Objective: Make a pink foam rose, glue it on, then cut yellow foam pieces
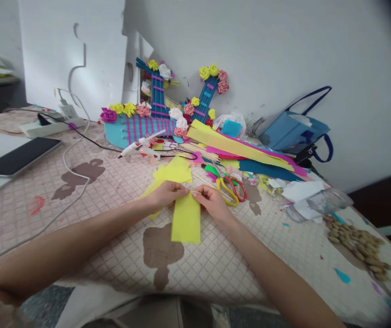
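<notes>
A rectangular strip of yellow crepe paper point(186, 222) hangs down toward me over the table, its upper edge pinched in both hands. On its top left corner, my left hand point(170, 193) is closed with thumb against fingers. At the top right corner my right hand point(210, 199) pinches the same edge, the two hands a small gap apart. Behind my left hand lie more yellow crepe paper pieces point(173, 172), loosely overlapping. Scissors with red and yellow handles point(231, 187) rest just beyond my right hand.
A white glue gun point(137, 148) with a cord lies behind the paper. Flower-covered blue letter shapes point(137, 127) lean at the back. A tablet point(19, 156) and a power strip point(48, 125) are left; peanuts point(355, 243), a clear plastic cup point(321, 202) and a blue bag point(294, 130) are right.
</notes>
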### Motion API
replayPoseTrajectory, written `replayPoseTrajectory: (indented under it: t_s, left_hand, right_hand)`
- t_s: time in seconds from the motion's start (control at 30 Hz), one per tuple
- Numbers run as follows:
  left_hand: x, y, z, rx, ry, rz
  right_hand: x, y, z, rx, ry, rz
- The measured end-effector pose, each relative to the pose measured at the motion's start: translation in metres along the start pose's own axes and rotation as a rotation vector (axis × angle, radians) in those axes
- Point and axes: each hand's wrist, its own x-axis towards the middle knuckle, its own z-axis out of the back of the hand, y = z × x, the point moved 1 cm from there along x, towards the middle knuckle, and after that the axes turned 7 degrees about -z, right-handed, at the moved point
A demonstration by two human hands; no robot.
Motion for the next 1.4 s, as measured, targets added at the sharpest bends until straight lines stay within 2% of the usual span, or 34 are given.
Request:
replayPoseTrajectory:
  t_s: [0.7,0.83,0.97,1.03,1.1,1.2,1.4]
  left_hand:
    - [-0.001,-0.011,-0.001,0.011,-0.031,0.01]
    - [0.001,-0.013,0.006,0.0,-0.092,-0.022]
    - [0.003,-0.019,0.014,-0.082,-0.145,-0.047]
    - [0.002,-0.022,0.015,-0.124,-0.161,-0.052]
    - [0.0,-0.025,0.015,-0.173,-0.141,-0.046]
    - [-0.003,-0.027,0.011,-0.217,-0.051,-0.009]
    - [-0.006,-0.023,0.007,-0.127,0.074,0.082]
  right_hand:
    - [-0.002,0.003,0.0,0.032,0.002,-0.013]
    - [-0.004,0.006,0.001,0.008,0.089,-0.039]
    - [-0.011,0.013,-0.003,-0.02,0.219,-0.135]
    - [-0.013,0.016,-0.005,-0.007,0.234,-0.157]
    - [-0.014,0.015,-0.006,0.03,0.203,-0.143]
    - [-0.011,0.012,-0.005,0.095,0.118,-0.097]
    - [-0.004,0.006,0.002,0.123,-0.018,-0.023]
